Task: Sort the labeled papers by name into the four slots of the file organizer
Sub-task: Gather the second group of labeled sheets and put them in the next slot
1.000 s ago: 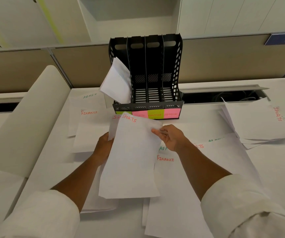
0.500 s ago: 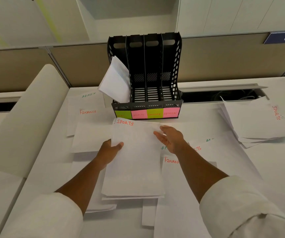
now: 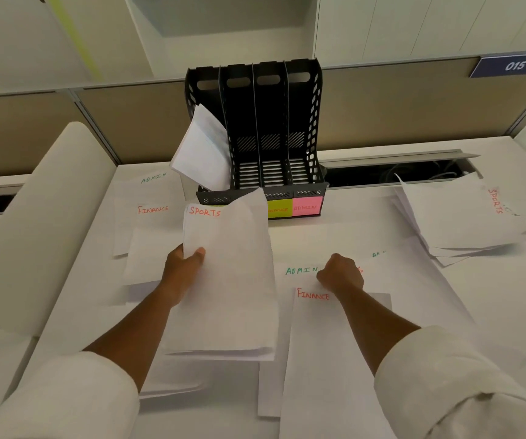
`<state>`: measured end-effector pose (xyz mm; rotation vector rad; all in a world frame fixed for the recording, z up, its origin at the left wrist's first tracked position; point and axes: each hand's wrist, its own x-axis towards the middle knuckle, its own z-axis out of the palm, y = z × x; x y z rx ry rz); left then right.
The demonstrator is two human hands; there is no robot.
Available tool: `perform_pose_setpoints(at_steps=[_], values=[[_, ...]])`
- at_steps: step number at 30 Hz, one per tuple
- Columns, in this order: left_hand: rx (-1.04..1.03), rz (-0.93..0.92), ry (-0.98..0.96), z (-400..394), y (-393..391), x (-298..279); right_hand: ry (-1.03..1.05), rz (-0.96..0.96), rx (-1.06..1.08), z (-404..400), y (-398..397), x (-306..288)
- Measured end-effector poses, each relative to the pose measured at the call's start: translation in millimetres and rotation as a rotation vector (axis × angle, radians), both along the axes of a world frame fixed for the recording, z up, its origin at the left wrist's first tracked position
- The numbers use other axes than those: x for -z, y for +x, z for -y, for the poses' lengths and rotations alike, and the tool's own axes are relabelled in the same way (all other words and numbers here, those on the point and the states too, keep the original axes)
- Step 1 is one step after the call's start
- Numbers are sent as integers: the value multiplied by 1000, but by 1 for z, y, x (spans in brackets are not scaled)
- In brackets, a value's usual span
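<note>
My left hand [image 3: 183,271] grips a thin stack of white papers marked SPORTS [image 3: 228,274] by its left edge, lifted above the desk; its top hides the organizer's two left labels. My right hand [image 3: 341,274] is curled into a fist with nothing visibly in it, resting on flat sheets between one marked ADMIN [image 3: 301,270] and one marked FINANCE [image 3: 314,294]. The black four-slot file organizer [image 3: 306,128] stands at the back. Papers [image 3: 203,153] lean out of its leftmost slot; the other slots look empty. Its yellow FINANCE label [image 3: 279,209] and pink ADMIN label [image 3: 307,206] show.
Loose labelled sheets cover the white desk: an ADMIN sheet [image 3: 154,178] and a FINANCE sheet [image 3: 153,210] at the left, a fanned pile with SPORTS [image 3: 464,217] at the right. A white padded chair back [image 3: 33,223] stands left. An open cable channel [image 3: 394,171] runs behind.
My right hand let go of the SPORTS stack, pulled back right and closed into a fist on the flat sheets. My left hand alone now lifts the stack toward the organizer.
</note>
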<state>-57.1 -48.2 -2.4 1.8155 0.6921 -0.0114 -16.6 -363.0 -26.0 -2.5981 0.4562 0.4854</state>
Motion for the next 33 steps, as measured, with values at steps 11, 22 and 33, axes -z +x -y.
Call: perform_pose_setpoints(at_steps=[11, 22, 33], values=[[259, -134, 47, 52, -1, 11, -200, -20, 75, 24, -9, 2], [265, -167, 145, 75, -7, 18, 76, 248, 287, 31, 8, -12], [132, -137, 33, 79, -12, 15, 532, 239, -74, -15, 20, -38]])
